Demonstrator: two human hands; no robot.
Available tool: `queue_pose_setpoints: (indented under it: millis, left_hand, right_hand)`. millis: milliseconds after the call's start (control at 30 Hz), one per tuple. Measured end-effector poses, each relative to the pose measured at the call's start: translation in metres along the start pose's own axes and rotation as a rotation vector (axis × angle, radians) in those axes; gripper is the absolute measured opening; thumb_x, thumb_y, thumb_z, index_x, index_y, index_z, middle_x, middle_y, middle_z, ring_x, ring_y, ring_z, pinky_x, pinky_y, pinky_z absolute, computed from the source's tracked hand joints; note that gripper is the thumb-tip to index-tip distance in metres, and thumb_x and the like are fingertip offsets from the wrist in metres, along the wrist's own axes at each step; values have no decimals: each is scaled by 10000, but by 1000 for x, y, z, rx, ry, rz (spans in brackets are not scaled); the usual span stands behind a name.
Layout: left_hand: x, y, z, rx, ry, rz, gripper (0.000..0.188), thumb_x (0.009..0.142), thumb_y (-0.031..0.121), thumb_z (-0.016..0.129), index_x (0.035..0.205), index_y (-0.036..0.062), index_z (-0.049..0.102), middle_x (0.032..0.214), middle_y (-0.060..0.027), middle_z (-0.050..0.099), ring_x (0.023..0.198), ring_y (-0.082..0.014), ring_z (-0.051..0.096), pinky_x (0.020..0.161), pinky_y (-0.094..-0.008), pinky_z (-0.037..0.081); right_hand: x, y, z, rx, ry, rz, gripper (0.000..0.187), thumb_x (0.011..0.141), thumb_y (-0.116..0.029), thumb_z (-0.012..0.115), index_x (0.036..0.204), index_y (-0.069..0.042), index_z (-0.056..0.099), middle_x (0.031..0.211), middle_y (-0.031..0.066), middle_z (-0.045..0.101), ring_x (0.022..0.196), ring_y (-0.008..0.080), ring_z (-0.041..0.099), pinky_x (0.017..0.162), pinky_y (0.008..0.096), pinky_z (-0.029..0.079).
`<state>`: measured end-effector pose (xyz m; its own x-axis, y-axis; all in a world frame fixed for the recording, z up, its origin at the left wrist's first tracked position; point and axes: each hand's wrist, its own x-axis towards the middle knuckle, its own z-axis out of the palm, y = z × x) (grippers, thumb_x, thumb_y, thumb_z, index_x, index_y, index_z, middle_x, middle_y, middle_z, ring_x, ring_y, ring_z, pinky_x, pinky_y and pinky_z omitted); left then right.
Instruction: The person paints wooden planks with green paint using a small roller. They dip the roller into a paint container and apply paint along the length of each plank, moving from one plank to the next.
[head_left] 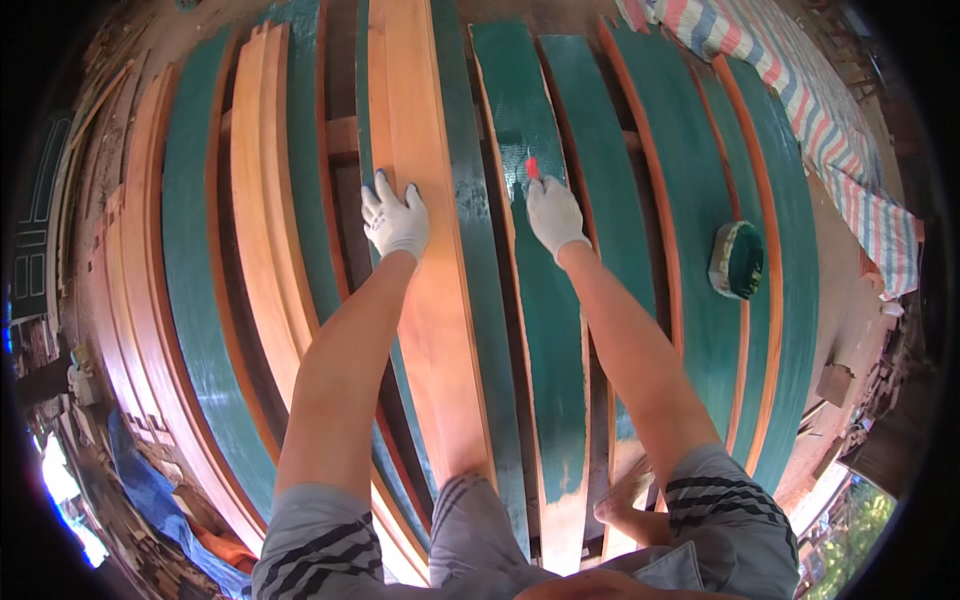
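Note:
My right hand [556, 212], in a white work glove, is closed round a paintbrush [533, 168]. Only its red part shows clearly, and its bristles are hard to make out. The brush is over a green-painted board [548, 330], where the paint looks wet and shiny. At the near end of that board, bare wood [562, 525] shows. My left hand [396, 216], gloved too, lies with fingers apart on the left edge of a bare wooden plank [436, 350], holding nothing. That plank lies on top of green-painted boards.
A paint-smeared tub of green paint [738, 262] stands on the boards to the right. Beyond it lies a striped tarp [800, 80]. More bare planks [262, 190] and a green board [195, 220] lie at left, with gaps between. A bare foot [625, 495] shows below.

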<state>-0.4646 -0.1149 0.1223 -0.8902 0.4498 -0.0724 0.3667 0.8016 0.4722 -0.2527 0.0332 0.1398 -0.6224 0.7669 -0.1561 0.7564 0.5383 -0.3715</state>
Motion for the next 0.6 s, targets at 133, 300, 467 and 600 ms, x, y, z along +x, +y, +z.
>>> queue_pose_setpoints:
  millis: [133,300,467,600]
  left_hand:
    - [-3,8,12,68,-51,-18,717,1080,464,497,1696,150,305,1665,-281,362,1554,-428,355,1262,-608,274]
    - [-3,18,10,101,-112,-6,733,1073,412,524,1697,101,295,1660,-314,332,1521,-462,385,1261,-612,261]
    - [-1,13,10,97,-128,10,747,1060,409,537,1690,78,309,1652,-345,317,1492,-491,396,1232,-621,277]
    - [-2,11,10,115,-128,7,754,1047,406,557,1683,76,323,1655,-343,309,1483,-496,398,1223,-630,283]
  right_hand:
    - [105,-5,-7,452,83,226,538,1102,-429,393,1175,22,678,1237,324,701,1174,514,655,1022,595,495]
    - [235,-17,-10,326,144,244,527,1082,-404,402,1183,9,713,1264,301,711,1202,495,666,1039,565,512]
    - [296,-40,-24,325,92,309,536,1065,-394,410,1229,9,723,1303,287,707,1215,477,672,1049,555,519]
    - [284,-34,-20,250,27,312,524,1059,-384,422,1206,19,722,1289,292,709,1193,478,678,1032,558,524]
